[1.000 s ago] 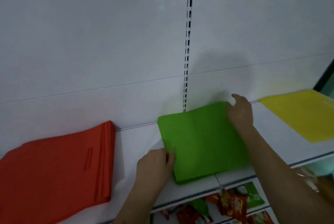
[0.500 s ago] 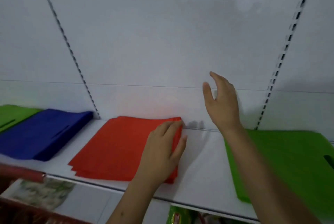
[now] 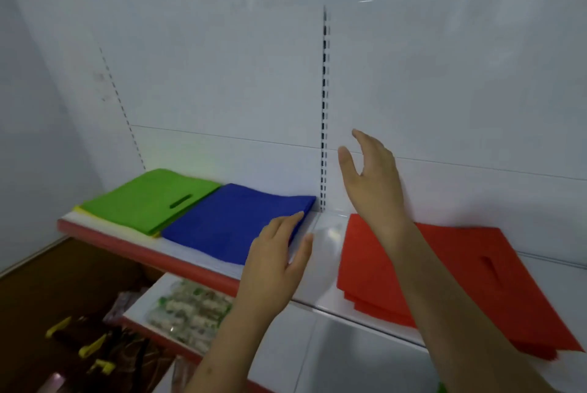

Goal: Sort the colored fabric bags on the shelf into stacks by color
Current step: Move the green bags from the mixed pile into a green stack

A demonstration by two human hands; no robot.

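Blue bags (image 3: 235, 221) on shelf (image 3: 320, 278) | left hand (image 3: 273, 262) flat on their right edge, fingers together | right hand (image 3: 371, 183) above, fingers spread

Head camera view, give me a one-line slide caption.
Left hand rests on the blue bags beside green bags; right hand is raised above the red bags.

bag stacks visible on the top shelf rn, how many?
3: green stack far left, with a yellow edge peeking out beneath; blue stack beside it, under the left hand; red stack right, partly hidden by the right forearm.
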